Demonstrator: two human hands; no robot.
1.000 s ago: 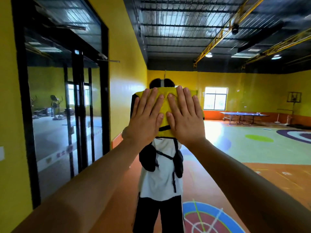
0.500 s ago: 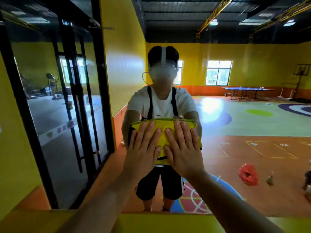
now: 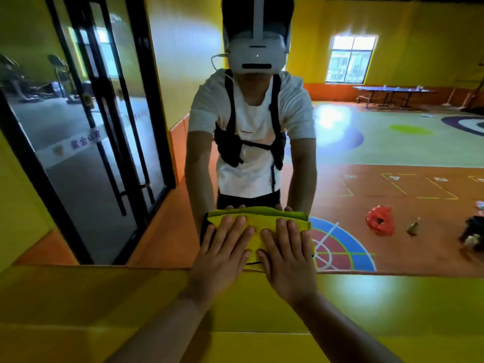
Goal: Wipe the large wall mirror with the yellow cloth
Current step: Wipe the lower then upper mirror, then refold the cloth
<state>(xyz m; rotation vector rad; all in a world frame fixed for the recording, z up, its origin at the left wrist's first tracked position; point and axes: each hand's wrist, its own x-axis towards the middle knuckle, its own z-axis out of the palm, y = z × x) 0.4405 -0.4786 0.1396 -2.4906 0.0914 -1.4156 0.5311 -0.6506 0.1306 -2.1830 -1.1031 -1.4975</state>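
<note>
Both arms stretch forward, left hand (image 3: pixel 222 252) and right hand (image 3: pixel 285 255) side by side, fingers straight, palms flat, pressing the folded yellow cloth (image 3: pixel 258 226) against the wall mirror (image 3: pixel 392 166) — low, just above its bottom edge.

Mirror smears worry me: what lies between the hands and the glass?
The yellow cloth, pressed flat against the mirror under left hand and right hand, as the head view shows.
</note>
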